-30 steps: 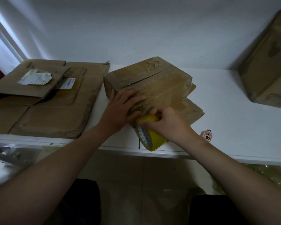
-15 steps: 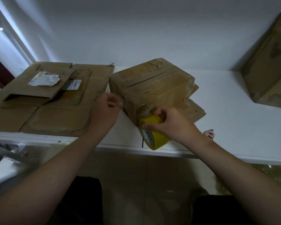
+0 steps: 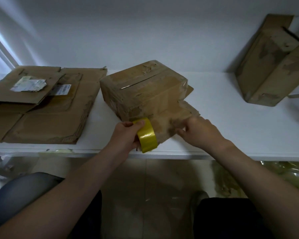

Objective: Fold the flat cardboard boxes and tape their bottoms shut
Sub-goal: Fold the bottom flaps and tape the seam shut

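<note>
Tape roll (image 3: 147, 135), yellow, stands on edge in the left hand (image 3: 126, 135), whose fingers wrap its rim, held against the near lower corner of the folded cardboard box (image 3: 145, 90), probably so that a strip can run up over the seam. The box sits bottom-up in the middle of the worktop (image 3: 240, 131), its top seam partly gaping. The right hand (image 3: 199, 132) reaches with curled fingers to the box's loose flap (image 3: 186, 110), which lies splayed on the worktop; whether it pinches the flap, a tape end or nothing I cannot tell. That flap looks to be the likeliest obstacle to the right hand. To the left lie flat cardboard boxes (image 3: 47, 121) not yet folded, one bearing a torn label (image 3: 28, 84); well apart on the right leans another made-up box (image 3: 269, 69).
</note>
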Demonstrator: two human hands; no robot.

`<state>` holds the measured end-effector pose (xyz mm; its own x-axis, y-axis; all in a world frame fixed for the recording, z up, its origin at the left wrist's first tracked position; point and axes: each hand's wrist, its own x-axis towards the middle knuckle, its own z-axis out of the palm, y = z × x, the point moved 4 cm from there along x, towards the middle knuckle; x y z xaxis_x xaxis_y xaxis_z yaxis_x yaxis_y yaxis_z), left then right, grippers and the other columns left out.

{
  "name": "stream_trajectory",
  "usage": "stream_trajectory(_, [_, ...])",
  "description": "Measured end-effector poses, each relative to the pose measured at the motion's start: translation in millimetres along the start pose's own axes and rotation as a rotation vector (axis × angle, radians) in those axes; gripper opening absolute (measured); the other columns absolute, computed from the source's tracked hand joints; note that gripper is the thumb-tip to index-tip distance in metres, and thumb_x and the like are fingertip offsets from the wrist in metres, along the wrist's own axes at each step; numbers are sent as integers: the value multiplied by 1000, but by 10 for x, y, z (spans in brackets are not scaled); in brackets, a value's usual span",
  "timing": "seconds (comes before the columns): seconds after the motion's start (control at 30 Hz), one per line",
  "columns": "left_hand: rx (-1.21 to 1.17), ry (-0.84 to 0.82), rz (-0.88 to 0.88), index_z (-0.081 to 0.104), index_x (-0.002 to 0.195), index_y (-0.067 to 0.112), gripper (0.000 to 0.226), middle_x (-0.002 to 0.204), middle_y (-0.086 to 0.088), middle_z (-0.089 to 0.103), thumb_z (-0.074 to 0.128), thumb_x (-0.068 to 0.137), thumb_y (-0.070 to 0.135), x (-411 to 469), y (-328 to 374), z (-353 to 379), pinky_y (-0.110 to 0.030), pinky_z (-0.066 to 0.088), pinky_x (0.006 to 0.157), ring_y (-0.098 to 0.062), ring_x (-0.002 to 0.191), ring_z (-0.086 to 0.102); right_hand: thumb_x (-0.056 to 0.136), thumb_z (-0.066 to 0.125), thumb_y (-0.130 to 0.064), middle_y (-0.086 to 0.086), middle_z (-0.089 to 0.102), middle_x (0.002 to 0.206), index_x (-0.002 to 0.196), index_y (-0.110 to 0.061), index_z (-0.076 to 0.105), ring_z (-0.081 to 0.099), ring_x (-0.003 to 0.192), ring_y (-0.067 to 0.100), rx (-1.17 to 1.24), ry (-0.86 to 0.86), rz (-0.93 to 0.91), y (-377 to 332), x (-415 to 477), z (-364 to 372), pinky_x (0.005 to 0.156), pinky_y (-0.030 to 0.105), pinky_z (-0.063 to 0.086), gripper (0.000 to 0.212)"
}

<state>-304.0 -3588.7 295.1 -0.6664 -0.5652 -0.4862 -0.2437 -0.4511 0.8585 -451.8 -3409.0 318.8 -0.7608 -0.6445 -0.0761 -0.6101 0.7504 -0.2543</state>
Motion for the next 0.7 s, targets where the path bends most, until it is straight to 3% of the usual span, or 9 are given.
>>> stream_trajectory(0.07, [-3,27,11,45,135,7,59,127,-14,60,76,89,25,12,-22,2,-44,62,79,-31,106,68,94,57,-56,0,71,111,115,-24,68,67,99,27,-194,4,94,257,-41,43,86,39,55,40])
stream_trajectory(0.17, [-16,24,12,44,136,6,60,128,-15,61,76,89,23,14,-35,8,-41,62,76,-30,106,68,92,58,-57,4,70,111,119,-21,65,66,98,28,-258,-28,177,493,-85,128,83,37,55,45])
stream_trajectory(0.27, [-22,-3,0,46,137,4,58,126,-15,63,75,90,21,-15,-14,24,-37,61,69,-30,103,70,91,64,-46,8,70,103,116,-19,65,65,90,30,-193,-7,157,571,-83,189,80,38,57,37])
stream_trajectory(0.43, [-22,-4,-13,44,140,8,63,128,-14,61,76,89,24,-6,-22,1,-41,61,71,-32,99,71,88,61,-23,12,70,99,122,-23,63,64,86,35,-134,71,116,566,-44,185,76,39,56,34])
stream_trajectory(0.6, [8,15,8,44,134,16,58,122,-10,60,77,87,27,-11,9,-36,-36,60,61,-30,91,72,94,60,-20,8,71,86,115,-19,62,63,72,34,-34,257,14,436,22,126,68,37,50,21])
stream_trajectory(0.7, [-10,11,0,45,135,16,59,121,-10,62,78,87,28,-21,6,-43,-35,60,60,-29,89,73,96,66,-32,-2,69,89,113,-18,59,61,63,19,204,311,-106,231,40,-26,65,33,52,23])
